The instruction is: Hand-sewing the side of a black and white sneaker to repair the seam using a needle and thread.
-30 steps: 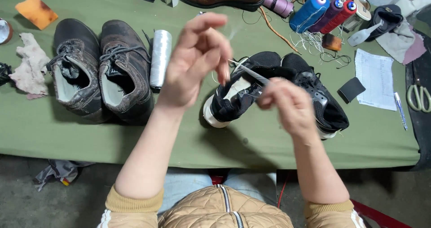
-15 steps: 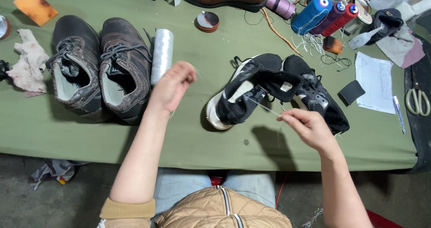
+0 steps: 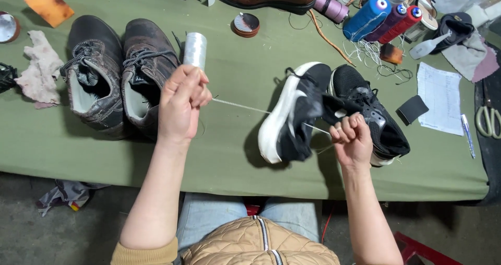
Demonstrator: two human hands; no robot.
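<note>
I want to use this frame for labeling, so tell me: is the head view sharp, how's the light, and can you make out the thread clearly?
Head view: sharp overall, no motion blur on the left hand or right hand; light soft and even, with dark shadows beside the black shoe; the thread is thin and pale but visible against the green table; straight table edge bows slightly, suggesting wide-angle distortion.

Even, soft overhead light, no harsh glare; short dark shadows sit under the black sneaker (image 3: 292, 119) and the worn brown shoes (image 3: 112, 74), focus sharp mid-frame, slight wide-angle bowing at edges, floor below the green table (image 3: 224, 166) dimmer.
</note>
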